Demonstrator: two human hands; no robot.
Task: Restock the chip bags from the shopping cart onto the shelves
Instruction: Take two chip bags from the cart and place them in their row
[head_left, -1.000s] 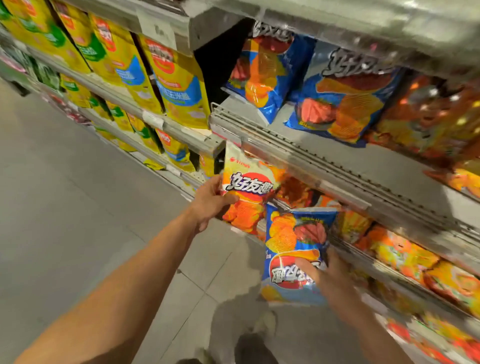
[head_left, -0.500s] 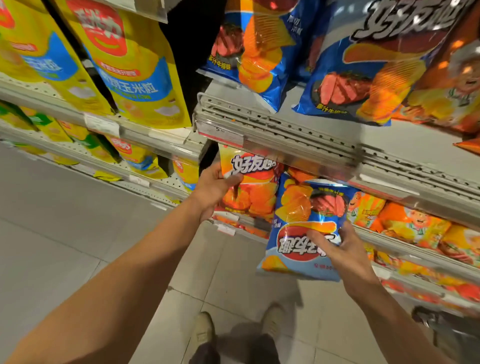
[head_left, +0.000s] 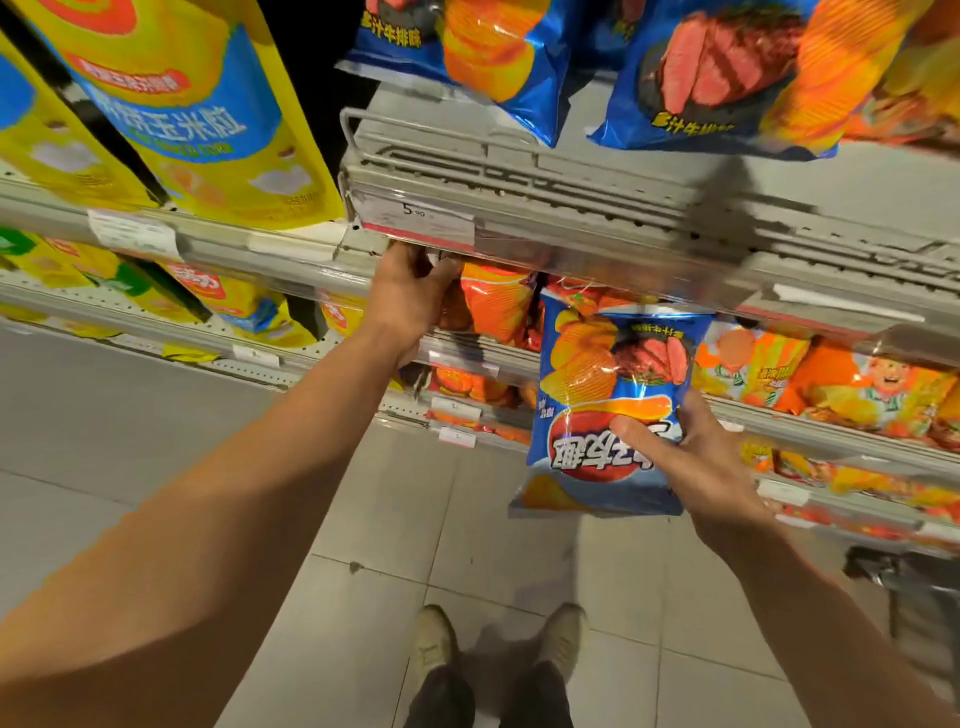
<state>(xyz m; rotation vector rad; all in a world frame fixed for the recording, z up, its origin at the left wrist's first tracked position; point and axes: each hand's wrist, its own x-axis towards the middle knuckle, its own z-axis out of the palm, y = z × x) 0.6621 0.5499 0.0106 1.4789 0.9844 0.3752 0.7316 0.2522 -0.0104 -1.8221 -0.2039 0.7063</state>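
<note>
My left hand (head_left: 410, 293) grips the top of an orange chip bag (head_left: 496, 304) and holds it just under the front lip of the grey shelf (head_left: 571, 223), with the bag's upper part hidden behind that lip. My right hand (head_left: 685, 457) holds a blue chip bag (head_left: 608, 384) upside down, thumb across its red logo, in front of the same lower shelf row. Blue steak-flavour bags (head_left: 701, 78) stand on the shelf above.
Large yellow snack bags (head_left: 208, 119) fill the left bay. Orange bags (head_left: 831, 384) line the lower shelves to the right. A dark cart part (head_left: 914, 592) shows at the right edge. My two shoes (head_left: 493, 644) stand on the grey tiled floor.
The view has closed in on the shelves. My left hand pushed the orange bag up and further in under the shelf lip. My right hand raised the blue bag slightly toward the shelf.
</note>
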